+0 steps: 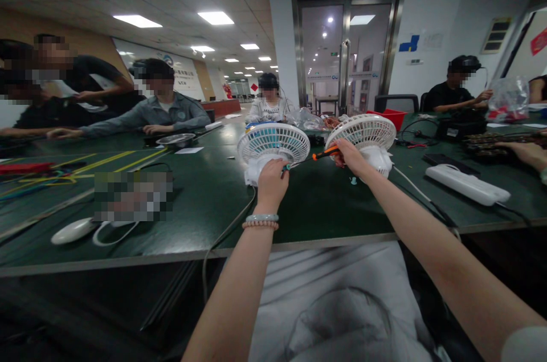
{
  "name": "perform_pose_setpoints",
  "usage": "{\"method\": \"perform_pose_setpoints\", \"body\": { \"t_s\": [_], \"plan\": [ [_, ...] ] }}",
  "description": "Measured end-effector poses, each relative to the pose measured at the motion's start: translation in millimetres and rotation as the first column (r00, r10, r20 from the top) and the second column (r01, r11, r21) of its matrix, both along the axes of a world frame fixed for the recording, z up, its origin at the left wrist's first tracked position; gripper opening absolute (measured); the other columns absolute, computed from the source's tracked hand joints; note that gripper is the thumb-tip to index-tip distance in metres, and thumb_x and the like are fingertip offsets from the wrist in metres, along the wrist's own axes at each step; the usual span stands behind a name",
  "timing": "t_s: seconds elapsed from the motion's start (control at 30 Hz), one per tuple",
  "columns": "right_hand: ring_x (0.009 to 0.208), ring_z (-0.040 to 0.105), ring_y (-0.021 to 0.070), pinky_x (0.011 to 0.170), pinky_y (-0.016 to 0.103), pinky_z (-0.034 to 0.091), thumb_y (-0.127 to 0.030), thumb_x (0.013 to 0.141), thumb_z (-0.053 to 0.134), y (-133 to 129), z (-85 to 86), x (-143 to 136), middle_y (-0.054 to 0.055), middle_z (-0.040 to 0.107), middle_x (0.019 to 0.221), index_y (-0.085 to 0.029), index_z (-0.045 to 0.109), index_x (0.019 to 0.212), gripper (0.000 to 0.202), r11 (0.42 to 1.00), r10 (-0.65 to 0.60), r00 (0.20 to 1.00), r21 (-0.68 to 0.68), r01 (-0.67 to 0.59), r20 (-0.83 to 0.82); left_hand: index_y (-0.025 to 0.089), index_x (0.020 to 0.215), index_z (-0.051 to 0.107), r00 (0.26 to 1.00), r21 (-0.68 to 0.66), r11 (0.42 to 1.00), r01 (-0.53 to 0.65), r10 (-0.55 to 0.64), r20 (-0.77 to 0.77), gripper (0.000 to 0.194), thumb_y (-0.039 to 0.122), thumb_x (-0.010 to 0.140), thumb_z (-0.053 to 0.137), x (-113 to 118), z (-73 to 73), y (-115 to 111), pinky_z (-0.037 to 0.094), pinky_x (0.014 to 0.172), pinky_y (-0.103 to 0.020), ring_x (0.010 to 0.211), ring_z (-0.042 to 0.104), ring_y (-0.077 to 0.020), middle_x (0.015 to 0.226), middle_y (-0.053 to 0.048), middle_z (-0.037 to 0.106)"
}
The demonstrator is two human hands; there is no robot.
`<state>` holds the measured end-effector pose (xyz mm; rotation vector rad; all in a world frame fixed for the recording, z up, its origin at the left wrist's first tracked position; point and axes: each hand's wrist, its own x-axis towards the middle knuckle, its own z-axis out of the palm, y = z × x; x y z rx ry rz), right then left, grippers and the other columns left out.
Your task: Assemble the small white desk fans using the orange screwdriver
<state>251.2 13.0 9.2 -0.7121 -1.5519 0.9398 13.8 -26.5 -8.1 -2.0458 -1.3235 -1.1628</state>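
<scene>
A white fan (273,142) with a round slotted guard and blue blades stands on the table. My left hand (272,184) is closed around its rear housing. By the thumb sits a small teal part (286,167); I cannot tell whether it is fixed to the fan. My right hand (351,158) grips a screwdriver (325,153) with an orange and black handle, its thin shaft pointing left toward the teal part. Behind that hand is a second white fan (363,131). Another small teal piece (353,181) lies on the table below it.
The dark green table (192,219) also holds a white power strip (468,184), a red bin (391,118), a computer mouse (73,231) and cables. A fan cord (231,222) hangs over the front edge. Several people sit around the table.
</scene>
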Motion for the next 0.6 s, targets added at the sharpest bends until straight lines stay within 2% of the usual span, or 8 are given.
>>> {"method": "perform_pose_setpoints", "body": {
  "t_s": [0.13,0.27,0.37,0.47,0.6],
  "plan": [
    [0.039,0.037,0.0084,0.039,0.021,0.032,-0.046,0.083,0.038,1.3,0.3,-0.5,-0.006,0.041,0.047,-0.020,0.042,0.077,0.027,1.000,0.011,1.000,-0.017,-0.011,-0.003,0.016,0.097,0.061,1.000,0.001,1.000,0.004,-0.004,-0.013,0.026,0.014,0.075,0.047,-1.0,-0.7,1.3,0.039,0.098,-0.034,0.101,0.055,-0.0191,0.102,-0.007,0.063],
    [0.043,0.038,0.0088,0.043,0.022,0.038,-0.032,0.076,0.040,3.6,2.2,-0.6,-0.006,0.040,0.051,-0.020,0.043,0.077,0.012,0.998,0.036,0.999,-0.050,-0.038,-0.038,0.017,0.097,0.061,1.000,-0.003,1.000,0.002,-0.002,-0.008,0.026,0.015,0.076,0.047,-1.4,-0.4,0.9,0.039,0.097,-0.035,0.101,0.055,-0.0194,0.102,-0.007,0.063],
    [0.046,0.040,0.0092,0.045,0.022,0.039,-0.025,0.070,0.039,5.0,2.7,-0.2,-0.005,0.042,0.054,-0.019,0.045,0.079,0.012,0.999,0.024,0.999,-0.047,-0.026,-0.034,0.017,0.097,0.061,1.000,-0.009,1.000,0.003,-0.003,0.002,0.026,0.015,0.076,0.046,-1.1,0.2,0.3,0.039,0.096,-0.035,0.101,0.054,-0.0195,0.103,-0.007,0.063],
    [0.046,0.039,0.0087,0.045,0.022,0.039,-0.025,0.071,0.039,5.4,1.6,0.1,-0.005,0.042,0.054,-0.019,0.045,0.079,0.012,0.999,0.011,1.000,-0.036,-0.011,-0.026,0.017,0.097,0.061,1.000,-0.010,1.000,0.005,-0.005,0.002,0.026,0.015,0.076,0.046,-0.6,0.8,-0.1,0.040,0.096,-0.035,0.101,0.054,-0.0194,0.102,-0.007,0.063],
    [0.041,0.034,0.0083,0.042,0.021,0.032,-0.034,0.079,0.040,1.8,1.2,-0.5,-0.008,0.036,0.046,-0.021,0.041,0.078,0.013,0.998,0.057,0.998,0.005,-0.057,-0.041,0.017,0.097,0.061,1.000,-0.021,1.000,-0.003,0.003,0.008,0.026,0.015,0.076,0.045,0.1,1.6,-1.0,0.041,0.095,-0.036,0.101,0.054,-0.0203,0.102,-0.007,0.063]
  ]
}}
